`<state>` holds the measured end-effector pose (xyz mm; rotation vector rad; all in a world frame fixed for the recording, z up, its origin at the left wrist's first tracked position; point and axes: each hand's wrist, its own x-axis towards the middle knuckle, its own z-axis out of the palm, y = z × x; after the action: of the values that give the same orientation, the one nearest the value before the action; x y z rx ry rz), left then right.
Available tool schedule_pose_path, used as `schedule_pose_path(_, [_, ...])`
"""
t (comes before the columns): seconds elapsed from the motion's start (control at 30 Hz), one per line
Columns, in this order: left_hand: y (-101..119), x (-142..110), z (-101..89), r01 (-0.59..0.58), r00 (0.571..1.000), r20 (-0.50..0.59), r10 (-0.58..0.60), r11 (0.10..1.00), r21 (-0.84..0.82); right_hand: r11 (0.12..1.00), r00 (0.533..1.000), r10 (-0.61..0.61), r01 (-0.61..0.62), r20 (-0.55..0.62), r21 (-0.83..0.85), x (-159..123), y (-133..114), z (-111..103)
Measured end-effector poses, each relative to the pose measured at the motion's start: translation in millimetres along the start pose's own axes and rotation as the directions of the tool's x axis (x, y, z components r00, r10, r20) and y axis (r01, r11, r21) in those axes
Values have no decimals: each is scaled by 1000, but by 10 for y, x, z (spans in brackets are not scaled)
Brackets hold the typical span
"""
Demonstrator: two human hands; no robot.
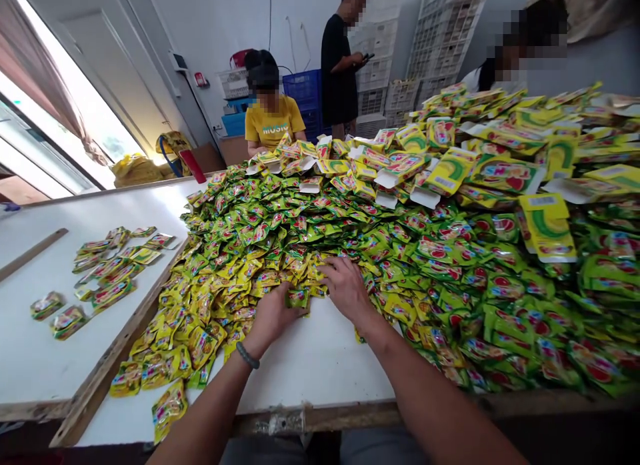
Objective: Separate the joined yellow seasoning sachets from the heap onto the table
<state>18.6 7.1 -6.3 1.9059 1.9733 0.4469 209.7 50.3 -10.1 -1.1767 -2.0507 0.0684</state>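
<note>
A small green and yellow snack packet (299, 299) is between the thumb and fingers of my left hand (273, 311), low over the white table. A dark bracelet circles that wrist. My right hand (346, 288) reaches to the near edge of the heap, its fingers bent and a little apart, touching yellow packets (313, 268); nothing shows gripped in it. Yellow packets (200, 345) spread to the left of my hands. Green packets with a red fruit print (505, 285) are piled behind and to the right.
Open yellow cartons (450, 171) lie over the heap's top. A wooden strip (120, 345) divides the white tabletop (30, 358); filled packs (113, 288) lie left of it. Across the table sits a person in a yellow shirt (275, 121); another stands with a phone. Crates (373, 101) are stacked behind.
</note>
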Motion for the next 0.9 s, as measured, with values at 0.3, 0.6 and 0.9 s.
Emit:
schedule_pose_path(0.3, [-54, -9, -36, 67, 984, -21, -180, 467, -882, 877, 957, 291, -267, 1, 399, -17, -144, 16])
schedule_pose_path(0.6, [23, -39, -90, 119, 983, 85, -160, 218, -969, 388, 805, 457, -562, 377, 730, -36, -97, 204])
schedule_pose_path(0.9, [106, -62, -15, 103, 970, 56, -235, 191, -976, 473, 911, 270, -408, 313, 781, -47, -232, 154])
